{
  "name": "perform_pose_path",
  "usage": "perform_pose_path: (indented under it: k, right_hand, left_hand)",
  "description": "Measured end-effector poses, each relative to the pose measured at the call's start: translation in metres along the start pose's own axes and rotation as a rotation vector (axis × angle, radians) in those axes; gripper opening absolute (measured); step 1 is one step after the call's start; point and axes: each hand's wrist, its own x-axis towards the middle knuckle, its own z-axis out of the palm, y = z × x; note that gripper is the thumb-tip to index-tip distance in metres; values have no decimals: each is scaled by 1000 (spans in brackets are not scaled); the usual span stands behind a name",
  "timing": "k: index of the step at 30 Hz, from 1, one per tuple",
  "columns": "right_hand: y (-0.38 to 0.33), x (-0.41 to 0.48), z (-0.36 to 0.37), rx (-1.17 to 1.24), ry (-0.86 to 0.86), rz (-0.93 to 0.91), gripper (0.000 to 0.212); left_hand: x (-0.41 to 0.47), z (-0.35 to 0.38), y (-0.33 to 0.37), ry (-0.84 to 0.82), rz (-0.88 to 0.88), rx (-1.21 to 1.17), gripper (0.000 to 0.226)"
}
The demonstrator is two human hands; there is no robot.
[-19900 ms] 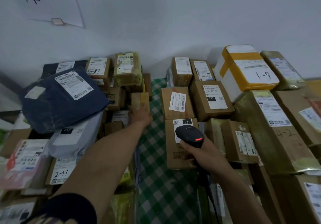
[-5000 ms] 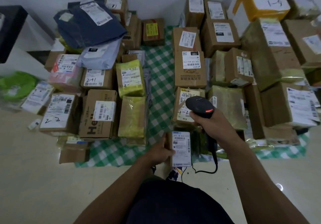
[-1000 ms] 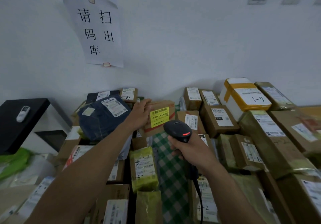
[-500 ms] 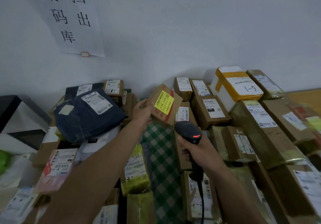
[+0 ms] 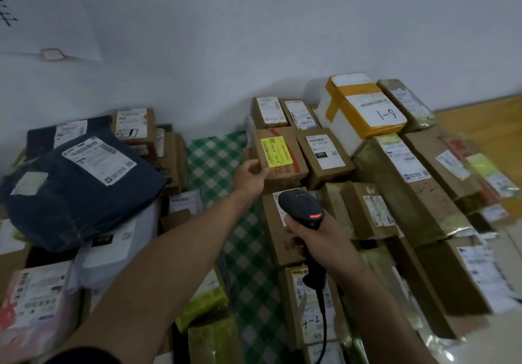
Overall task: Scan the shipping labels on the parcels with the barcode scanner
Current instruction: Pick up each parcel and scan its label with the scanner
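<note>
My left hand (image 5: 250, 177) pinches the near left corner of a brown cardboard parcel with a yellow label (image 5: 278, 153), which lies on top of other boxes in the right-hand pile. My right hand (image 5: 312, 229) grips the black barcode scanner (image 5: 300, 207), its red light lit and its head pointing away from me towards that parcel. The scanner's black cable (image 5: 323, 324) hangs down over the boxes below it.
A green checked cloth (image 5: 214, 157) runs between two piles of labelled parcels. A dark blue mailer bag (image 5: 82, 183) tops the left pile. A white foam box with orange tape (image 5: 358, 112) stands at the back right against the wall. A paper sign (image 5: 42, 10) hangs upper left.
My left hand carried the yellow-label parcel rightwards from over the cloth and lowered it flat onto the right-hand pile. The scanner stayed in my right hand, just below the parcel.
</note>
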Motion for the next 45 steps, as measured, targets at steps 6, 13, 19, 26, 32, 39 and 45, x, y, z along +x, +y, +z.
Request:
perform_pose_path:
  k: [6, 13, 19, 26, 32, 39, 45]
  right_hand:
    - [-4, -23, 6, 37, -50, -62, 5]
    - [6, -67, 11, 59, -169, -106, 17]
    - [32, -109, 10, 74, -279, -153, 22]
    - [76, -142, -4, 130, -360, -168, 22]
    - [120, -161, -15, 134, -365, -154, 25]
    - [143, -168, -32, 122, -385, -162, 30]
    - [157, -168, -40, 110, -339, -176, 38]
  left_hand:
    - [-29, -18, 2, -94, 53, 219, 45]
    - [-130, -61, -3, -6, 215, 353, 40]
    - [-243, -83, -54, 176, 237, 406, 44]
    - [-342, -74, -119, 379, 117, 532, 55]
    - [-383, -48, -151, 303, 71, 754, 61]
    - [-404, -25, -157, 401, 37, 681, 64]
    - [-437, -26, -153, 416, 39, 46, 62]
